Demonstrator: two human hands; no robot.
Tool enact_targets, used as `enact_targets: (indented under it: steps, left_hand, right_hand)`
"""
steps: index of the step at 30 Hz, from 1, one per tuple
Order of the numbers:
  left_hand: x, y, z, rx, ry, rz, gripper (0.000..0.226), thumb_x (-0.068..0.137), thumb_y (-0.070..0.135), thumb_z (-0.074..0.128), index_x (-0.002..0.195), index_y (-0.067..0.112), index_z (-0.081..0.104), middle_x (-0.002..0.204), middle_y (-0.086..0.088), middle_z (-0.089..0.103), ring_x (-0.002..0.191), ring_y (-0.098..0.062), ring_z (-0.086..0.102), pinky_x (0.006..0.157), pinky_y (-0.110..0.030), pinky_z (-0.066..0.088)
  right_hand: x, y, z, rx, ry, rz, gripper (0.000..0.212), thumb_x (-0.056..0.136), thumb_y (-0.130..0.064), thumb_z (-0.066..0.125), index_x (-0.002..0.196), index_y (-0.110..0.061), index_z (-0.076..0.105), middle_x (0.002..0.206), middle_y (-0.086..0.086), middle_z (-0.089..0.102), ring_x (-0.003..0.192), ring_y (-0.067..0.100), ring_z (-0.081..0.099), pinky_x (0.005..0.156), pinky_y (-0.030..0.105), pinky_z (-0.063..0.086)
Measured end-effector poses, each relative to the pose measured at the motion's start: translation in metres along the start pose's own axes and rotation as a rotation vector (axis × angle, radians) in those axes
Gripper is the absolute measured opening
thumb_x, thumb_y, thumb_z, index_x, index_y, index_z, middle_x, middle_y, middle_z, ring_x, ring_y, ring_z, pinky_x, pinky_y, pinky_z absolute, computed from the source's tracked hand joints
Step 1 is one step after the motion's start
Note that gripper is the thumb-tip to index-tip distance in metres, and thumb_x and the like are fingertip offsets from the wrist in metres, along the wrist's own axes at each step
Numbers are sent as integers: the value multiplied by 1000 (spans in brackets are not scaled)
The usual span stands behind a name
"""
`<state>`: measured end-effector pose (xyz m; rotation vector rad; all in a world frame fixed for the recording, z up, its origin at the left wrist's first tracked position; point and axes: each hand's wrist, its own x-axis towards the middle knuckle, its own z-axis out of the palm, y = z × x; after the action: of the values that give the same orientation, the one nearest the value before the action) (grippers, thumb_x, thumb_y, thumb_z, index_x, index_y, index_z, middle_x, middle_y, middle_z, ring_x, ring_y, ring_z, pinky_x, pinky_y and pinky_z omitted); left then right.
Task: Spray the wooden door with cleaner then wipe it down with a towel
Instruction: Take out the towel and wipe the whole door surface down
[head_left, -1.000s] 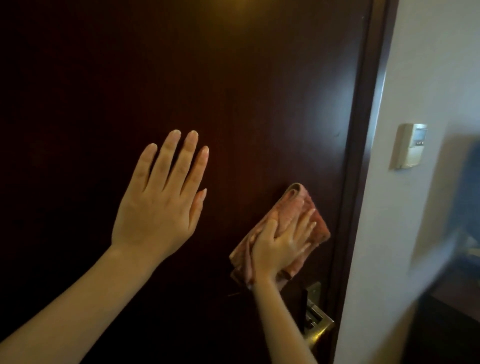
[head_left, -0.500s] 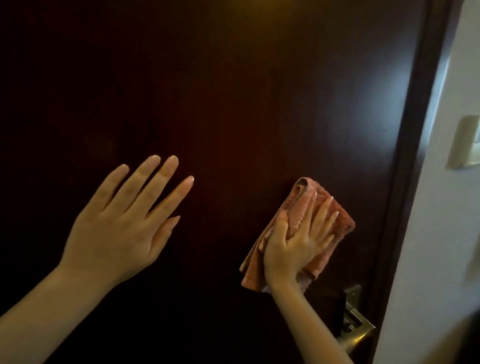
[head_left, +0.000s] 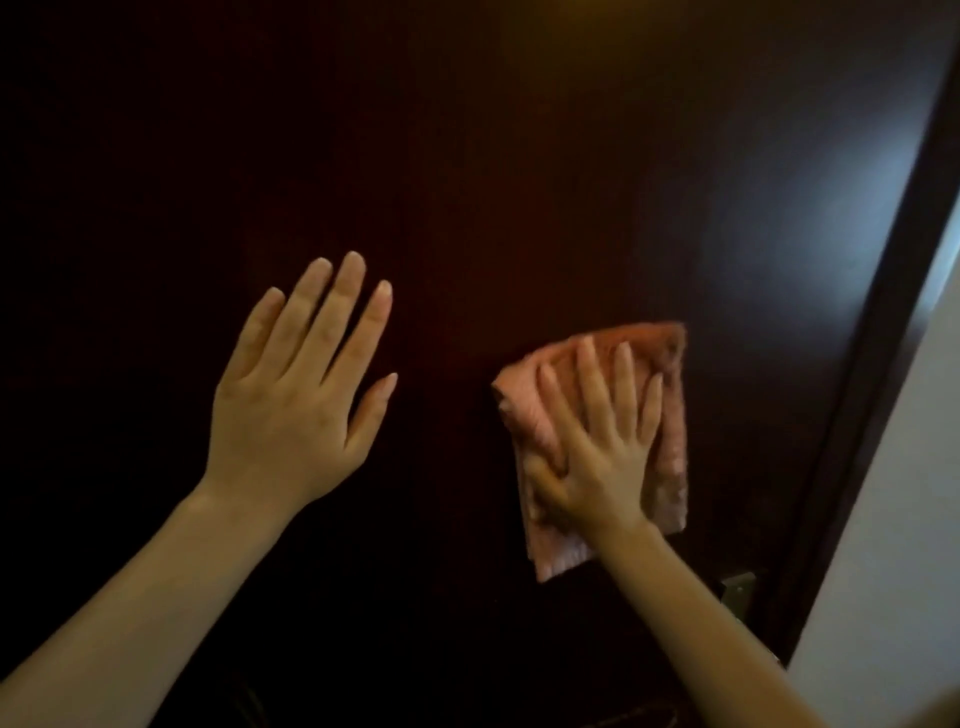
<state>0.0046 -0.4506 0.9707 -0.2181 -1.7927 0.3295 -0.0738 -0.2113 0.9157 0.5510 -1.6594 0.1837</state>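
No readable text, labels or numbers anywhere.

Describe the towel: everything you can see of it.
The towel is pinkish-orange, terry-looking cloth, folded into a rumpled rectangle. It lies flat against the dark wooden door, near its right edge, up and left of the metal plate. The right hand presses it with spread, straight fingers, covering its middle.

Dark brown door (head_left: 467, 156), pink towel (head_left: 670, 415), white wall (head_left: 883, 545).
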Motion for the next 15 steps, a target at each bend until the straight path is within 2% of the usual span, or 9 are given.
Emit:
enact_targets:
  steps: [3, 6, 8, 11, 15]
  left_hand:
    - [-15, -12, -4, 1, -13, -65, 57, 97, 34, 33, 146, 8, 21, 152, -14, 17, 142, -24, 9, 117, -37, 3]
    - [-25, -15, -1, 37, -14, -84, 56, 98, 34, 30, 147, 10, 18, 153, -12, 13, 144, -23, 3, 117, -39, 2]
    - [-27, -15, 3, 52, 0, -78, 56, 99, 34, 28, 148, 10, 16, 154, -10, 9, 144, -22, 1, 117, -39, 2]
    - [-26, -17, 4, 61, 10, -66, 55, 100, 34, 26, 148, 11, 15, 154, -10, 10, 144, -21, 0, 117, -38, 2]
    - [-25, -20, 0, 49, -1, -37, 54, 100, 33, 29, 147, 10, 19, 152, -14, 20, 142, -26, 11, 117, -37, 4]
  right_hand:
    - [38, -11, 1, 51, 84, 173, 58, 86, -44, 40, 140, -25, 32, 147, 10, 24, 141, 33, 11, 110, 59, 6]
    - [32, -24, 4, 28, 71, 137, 58, 87, -45, 41, 140, -24, 32, 148, 11, 23, 140, 32, 9, 111, 58, 3]
    - [12, -29, 7, 12, 22, -20, 58, 90, -50, 35, 143, -27, 30, 150, 11, 21, 143, 31, 3, 112, 56, 1]
    - [-28, -45, 14, -25, -79, -332, 61, 94, -55, 20, 148, -28, 20, 158, 7, 5, 144, 35, 3, 111, 57, 1]
    - [-37, -39, 13, 35, -182, -721, 53, 98, -48, 22, 145, -24, 27, 158, 6, 0, 144, 33, 6, 111, 59, 3]
